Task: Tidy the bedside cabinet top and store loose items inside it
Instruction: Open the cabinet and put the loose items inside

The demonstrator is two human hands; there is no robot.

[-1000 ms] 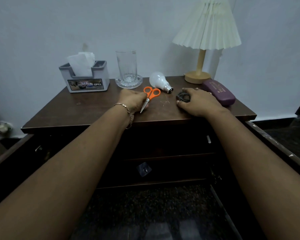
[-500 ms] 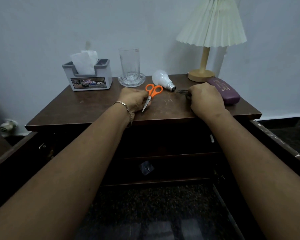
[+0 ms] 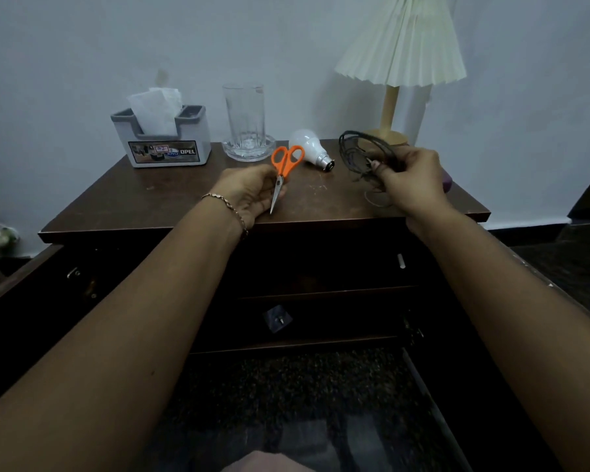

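Note:
On the dark wooden cabinet top my left hand grips orange-handled scissors by the closed blades, handles pointing away from me. My right hand pinches a coil of thin black cord and holds it raised just above the top. A pale rubber band lies on the wood under that hand. A white light bulb lies on its side behind the scissors. A purple case is mostly hidden behind my right hand.
A grey tissue holder stands at the back left, a tall glass on a glass dish beside it, a pleated lamp at the back right. Below, both cabinet doors stand open, showing dark shelves.
My right hand has lifted the black cord coil off the cabinet top and turned it up. My left hand has closed more firmly round the scissors' blades and raised them slightly.

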